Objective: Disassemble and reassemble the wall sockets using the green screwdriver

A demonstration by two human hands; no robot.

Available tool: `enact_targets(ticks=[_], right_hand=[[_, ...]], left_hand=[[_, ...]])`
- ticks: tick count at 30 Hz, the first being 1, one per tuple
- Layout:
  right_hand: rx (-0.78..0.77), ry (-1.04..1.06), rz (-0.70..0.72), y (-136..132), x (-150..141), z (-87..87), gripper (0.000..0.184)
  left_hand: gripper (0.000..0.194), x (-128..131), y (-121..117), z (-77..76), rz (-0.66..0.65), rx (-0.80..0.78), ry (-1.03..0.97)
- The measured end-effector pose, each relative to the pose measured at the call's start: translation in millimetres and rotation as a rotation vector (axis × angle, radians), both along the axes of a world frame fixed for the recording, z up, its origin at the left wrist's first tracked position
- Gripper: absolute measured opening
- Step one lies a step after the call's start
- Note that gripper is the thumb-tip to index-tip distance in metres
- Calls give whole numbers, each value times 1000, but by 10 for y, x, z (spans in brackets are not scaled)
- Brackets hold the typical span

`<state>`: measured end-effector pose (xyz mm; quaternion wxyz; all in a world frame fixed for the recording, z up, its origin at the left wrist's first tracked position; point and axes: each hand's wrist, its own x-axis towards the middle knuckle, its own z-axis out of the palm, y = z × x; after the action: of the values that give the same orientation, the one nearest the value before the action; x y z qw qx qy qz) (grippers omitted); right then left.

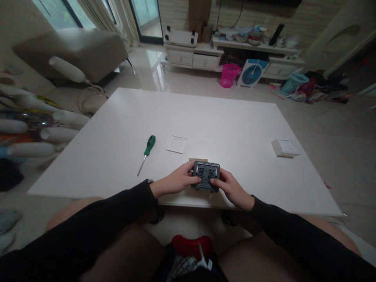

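**Two-handed hold on the dark square module [206, 171]**

Module up close to the desk's [223, 125] near edge, in front of the wearer, slotted face toward my camera. Whether its lower side touches the desktop, I can't tell from up here.

Left hand [179, 178] grips one side, right hand [234, 189] the other; fingers [193, 180] of both closed on it, thumbs pressing the lower half of the face (far fingers mostly hidden behind the body). My judgement: an even hold. I'd keep the pressure matched, thumbs on solid casing rather than across the slots, and the face level; pushing harder on one side could twist it loose. Working a bit further in from the edge would be safer against a drop.

Just beyond it, a light-brown strip [198, 159], partly hidden. Further off toward the left, a thin square plate [176, 144] lies flat, then a green-handled screwdriver [149, 146], shaft toward the wearer, both clear of the wrists. Well apart on the right: a white socket box [284, 148].
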<state>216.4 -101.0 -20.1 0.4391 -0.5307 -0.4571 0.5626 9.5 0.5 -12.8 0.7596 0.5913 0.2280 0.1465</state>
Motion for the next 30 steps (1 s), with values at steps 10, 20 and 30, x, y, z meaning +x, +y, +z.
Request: enact_targets(ticks=[10, 20, 30], right_hand=[[7, -74, -71, -20, -10, 41, 56], [612, -686, 140, 80, 195, 155, 77], [563, -879, -10, 544, 838, 46, 69]], left_hand=[[53, 13, 0, 13, 82, -75, 23], [54, 33, -21, 36, 74, -144, -16], [45, -16, 300, 20, 252, 97, 114]])
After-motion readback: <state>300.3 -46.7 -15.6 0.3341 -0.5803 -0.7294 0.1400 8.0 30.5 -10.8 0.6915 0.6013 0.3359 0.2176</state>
